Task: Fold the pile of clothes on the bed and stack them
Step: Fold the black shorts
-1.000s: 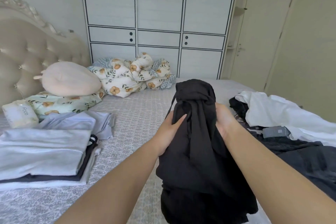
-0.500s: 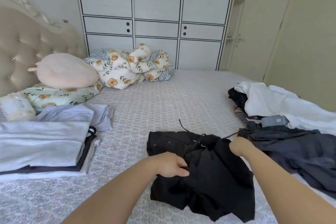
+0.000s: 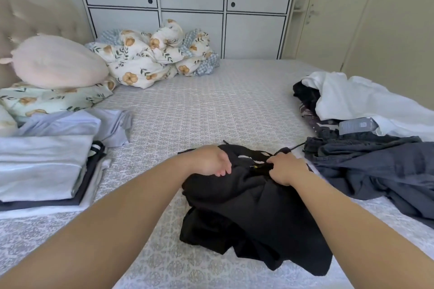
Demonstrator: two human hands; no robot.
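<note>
A crumpled black garment with a drawstring lies on the bed in front of me. My left hand grips its top left edge with curled fingers. My right hand pinches the waistband at the top right. A stack of folded clothes, pale blue on top with dark and white layers below, sits at the left. The unfolded pile lies at the right: a white garment, a dark grey one and darker pieces beneath.
A pink round cushion and floral pillow rest by the tufted headboard at the left. A bunched floral duvet sits at the far side against the white wardrobe. Bare patterned sheet spans the bed's middle.
The black garment, held up in front of me a second ago, was lowered onto the bed. Both hands have come closer together at its upper edge.
</note>
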